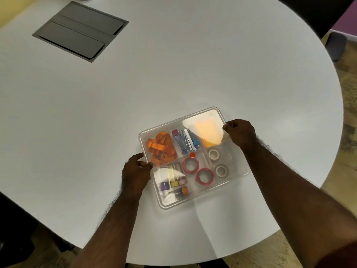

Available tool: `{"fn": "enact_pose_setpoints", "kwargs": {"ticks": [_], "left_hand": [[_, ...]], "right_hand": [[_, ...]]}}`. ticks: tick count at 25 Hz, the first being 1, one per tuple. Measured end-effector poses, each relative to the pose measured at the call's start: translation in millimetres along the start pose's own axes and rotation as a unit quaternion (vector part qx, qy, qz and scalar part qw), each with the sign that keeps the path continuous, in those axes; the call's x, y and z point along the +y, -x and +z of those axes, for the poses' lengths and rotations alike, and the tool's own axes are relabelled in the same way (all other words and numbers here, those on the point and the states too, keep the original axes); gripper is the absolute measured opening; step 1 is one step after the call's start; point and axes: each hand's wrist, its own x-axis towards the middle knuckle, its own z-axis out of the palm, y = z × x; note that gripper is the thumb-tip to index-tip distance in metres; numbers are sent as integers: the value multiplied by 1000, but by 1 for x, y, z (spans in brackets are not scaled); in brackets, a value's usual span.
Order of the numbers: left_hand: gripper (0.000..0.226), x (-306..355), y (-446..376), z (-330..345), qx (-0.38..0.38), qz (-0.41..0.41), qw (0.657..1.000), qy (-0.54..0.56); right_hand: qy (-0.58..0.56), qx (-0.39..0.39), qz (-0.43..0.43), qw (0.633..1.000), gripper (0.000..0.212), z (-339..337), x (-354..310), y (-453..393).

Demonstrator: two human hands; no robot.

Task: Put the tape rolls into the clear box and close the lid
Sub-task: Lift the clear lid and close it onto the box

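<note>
The box [194, 157] sits on the surface [173, 74] between both hands, lid [210, 120] apparently on it, so this looks like seating or pressing it shut. Four tape rolls [204, 176] lie inside, between the hands. The left hand [136, 172] pinches the lid's near-left edge; the right hand [240, 133] pinches its far-right edge, fingers curled narrow.

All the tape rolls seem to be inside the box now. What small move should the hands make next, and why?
Probably press the lid down at both gripped edges. The red rolls and white rolls already lie inside the clear box, and the left hand and right hand hold opposite sides; whether it has latched cannot be seen.
</note>
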Motion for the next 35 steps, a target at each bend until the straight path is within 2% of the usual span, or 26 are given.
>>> {"fn": "enact_pose_setpoints", "kwargs": {"ticks": [7, 10, 14, 17, 20, 24, 28, 31, 33, 35], "left_hand": [[32, 5, -3, -3, -51, -115, 986, 107], [31, 6, -4, -6, -74, -135, 981, 118], [27, 4, -5, -6, -76, -130, 981, 118], [25, -1, -6, -3, -65, -113, 986, 104], [26, -1, -6, -2, -60, -93, 990, 85], [27, -2, -7, -3, -58, -92, 992, 70], [27, -1, -6, -2, -51, -87, 993, 62], [28, -1, -4, -3, -49, -80, 994, 61], [25, -3, 1, 0, -43, -63, 995, 62], [24, -9, 11, 2, -39, -52, 996, 68]], "right_hand": [[-71, -82, 38, 993, 23, -10, -6, -7], [-101, -118, 77, 985, 23, -15, -14, -6], [-129, -162, 33, 978, 33, -16, -30, -12], [-129, -126, 13, 983, 46, -2, -45, -28], [-75, -91, 30, 993, 58, 11, -51, -40], [-69, -61, 70, 993, 61, 19, -50, -43], [-58, -87, 85, 991, 52, 11, -53, -43], [-16, -112, 25, 993, 54, 9, -50, -32], [-63, -153, 5, 986, 52, 0, -38, -14], [-135, -199, 23, 970, 49, -20, -15, 10]]}}
